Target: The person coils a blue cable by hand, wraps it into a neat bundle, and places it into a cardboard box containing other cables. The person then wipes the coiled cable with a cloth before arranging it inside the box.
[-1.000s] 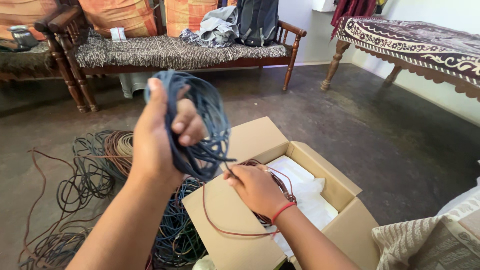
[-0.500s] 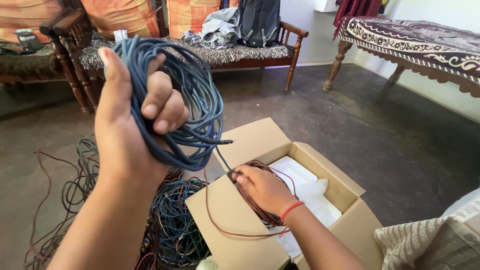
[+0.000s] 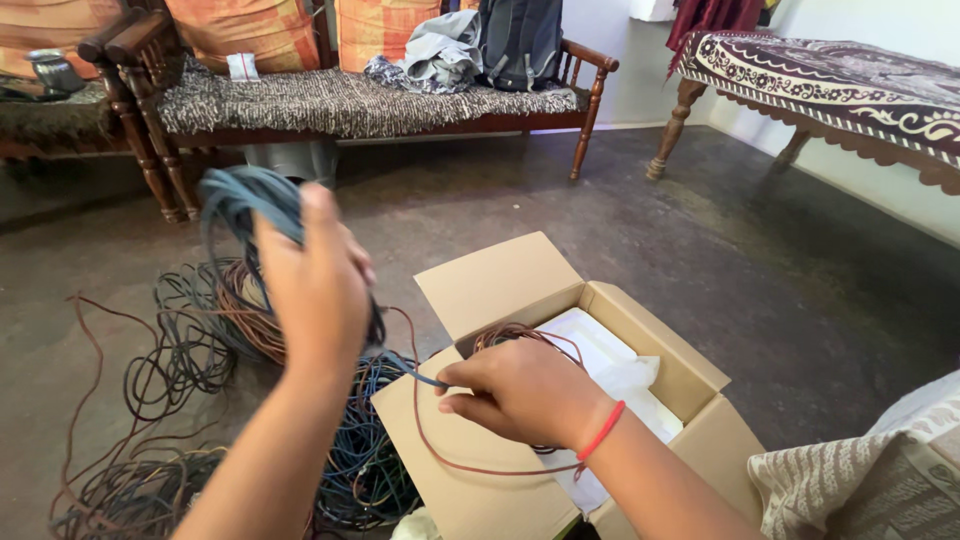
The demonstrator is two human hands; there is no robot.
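My left hand (image 3: 315,290) is raised over the floor and closed around a coil of blue cord (image 3: 240,200), whose loops stick out above and behind the fingers. A strand of that blue cord runs down to my right hand (image 3: 520,390), which pinches its free end over the left flap of an open cardboard box (image 3: 660,350). A red thread band circles my right wrist. A coil of brown cord (image 3: 520,335) lies in the box under my right hand, on white paper (image 3: 610,375).
A tangle of blue, brown and dark cords (image 3: 200,350) spreads on the floor at left. A wooden bench (image 3: 330,105) with cushions, clothes and a backpack stands behind. A cloth-covered table (image 3: 850,80) is at the right. A patterned cushion (image 3: 870,480) sits bottom right.
My left hand has dropped and turned, showing its back, with the blue coil still in it. My right hand moved left along the box flap, still pinching the strand's end.
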